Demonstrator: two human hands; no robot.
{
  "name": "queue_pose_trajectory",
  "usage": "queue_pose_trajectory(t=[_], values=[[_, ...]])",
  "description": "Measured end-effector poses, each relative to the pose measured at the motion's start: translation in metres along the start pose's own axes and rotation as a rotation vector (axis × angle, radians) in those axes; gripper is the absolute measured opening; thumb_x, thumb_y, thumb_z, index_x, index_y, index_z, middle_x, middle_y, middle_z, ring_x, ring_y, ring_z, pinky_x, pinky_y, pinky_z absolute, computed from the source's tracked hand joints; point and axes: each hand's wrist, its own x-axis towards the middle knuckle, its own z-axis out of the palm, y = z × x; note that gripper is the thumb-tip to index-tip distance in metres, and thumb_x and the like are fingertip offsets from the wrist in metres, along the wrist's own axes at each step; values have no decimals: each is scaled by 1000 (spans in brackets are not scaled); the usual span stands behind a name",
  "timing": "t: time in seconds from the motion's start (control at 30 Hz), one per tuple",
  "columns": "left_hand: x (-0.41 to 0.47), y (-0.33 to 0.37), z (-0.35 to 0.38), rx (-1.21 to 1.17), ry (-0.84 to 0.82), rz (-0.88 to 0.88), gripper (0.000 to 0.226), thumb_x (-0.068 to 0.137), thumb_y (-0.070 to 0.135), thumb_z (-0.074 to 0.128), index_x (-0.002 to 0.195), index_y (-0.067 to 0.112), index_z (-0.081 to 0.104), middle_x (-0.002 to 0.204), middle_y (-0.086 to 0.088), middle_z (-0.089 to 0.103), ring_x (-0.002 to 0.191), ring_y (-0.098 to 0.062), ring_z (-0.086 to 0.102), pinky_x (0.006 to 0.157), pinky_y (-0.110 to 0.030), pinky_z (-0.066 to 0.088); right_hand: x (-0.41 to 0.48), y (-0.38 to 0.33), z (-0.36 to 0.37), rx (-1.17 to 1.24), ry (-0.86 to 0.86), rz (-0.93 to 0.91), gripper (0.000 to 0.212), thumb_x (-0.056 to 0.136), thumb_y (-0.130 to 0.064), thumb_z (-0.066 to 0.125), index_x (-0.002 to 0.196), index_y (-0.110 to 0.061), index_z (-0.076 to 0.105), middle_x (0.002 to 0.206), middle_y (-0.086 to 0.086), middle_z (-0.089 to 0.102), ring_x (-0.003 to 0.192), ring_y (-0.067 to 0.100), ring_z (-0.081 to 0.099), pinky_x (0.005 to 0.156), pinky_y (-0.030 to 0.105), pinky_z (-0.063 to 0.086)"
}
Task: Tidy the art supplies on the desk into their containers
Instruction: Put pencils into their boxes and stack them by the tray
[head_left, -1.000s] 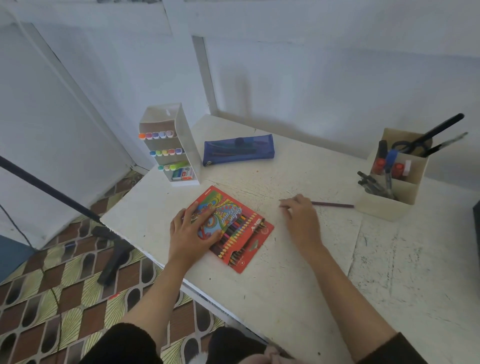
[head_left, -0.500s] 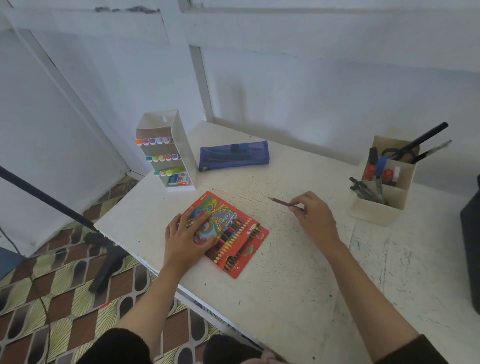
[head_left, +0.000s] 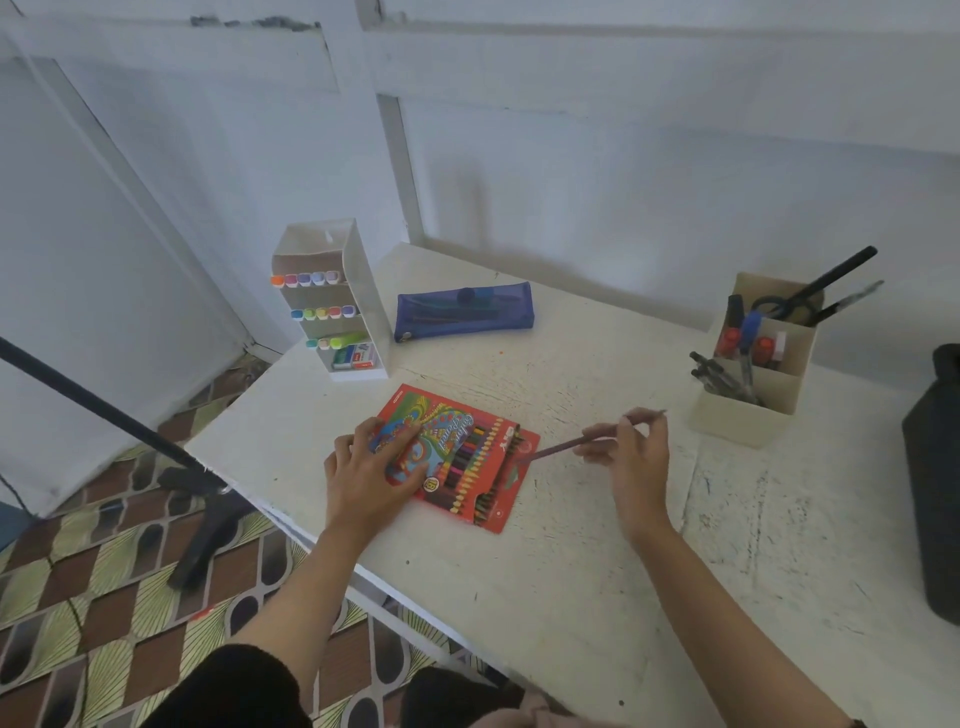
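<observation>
Right hand (head_left: 631, 462) pinches pencil (head_left: 563, 445) — slanted, lower-left end at pencil box (head_left: 483, 470).

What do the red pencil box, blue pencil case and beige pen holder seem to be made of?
Red pencil box: thin printed cardboard, it seems; flat, colourful print. Blue pencil case: probably translucent plastic or mesh; contents show through. Beige pen holder: matte cardboard or plastic, unclear; plain straight walls.

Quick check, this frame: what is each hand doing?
Left hand: open, fingers pressing on the red cardboard coloured-pencil box.
Right hand: closed, pinching a thin dark red pencil.
</observation>
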Motion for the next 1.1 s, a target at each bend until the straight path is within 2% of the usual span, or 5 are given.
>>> queue_pose_trajectory(t=[0.33,0.57,0.77,0.9,1.1], values=[[-1,0,0,-2,-7,1,67,74,73,30,131,43,51,138,0,40,120,-24,34,100,-49,32,-8,16,18,231,36,179,14,102,-12,32,90,-16,36,85,26,64,67,30,70,64,29,57],[0,0,1,5,17,11,64,77,70,30,129,42,54,135,0,41,118,-24,35,97,-49,34,-22,23,33,224,29,60,15,102,-9,32,89,-16,35,89,24,62,76,34,70,71,30,57],[-2,4,1,62,111,8,58,81,61,34,124,33,62,104,-5,51,92,-25,47,77,-43,44,-11,32,28,12,141,115,20,94,0,49,82,-16,53,85,16,60,57,2,63,57,15,51],[-4,3,1,78,134,51,57,80,60,38,120,29,65,94,-5,48,86,-24,51,72,-39,44,-5,30,26,-45,138,158,16,86,3,61,93,-10,54,75,9,63,51,-1,61,59,14,50],[-4,2,1,50,112,44,61,79,63,36,124,31,62,101,-3,47,93,-23,50,76,-40,42,-10,29,36,-25,283,95,34,81,2,68,100,-9,43,79,11,68,59,-1,65,54,4,44]])
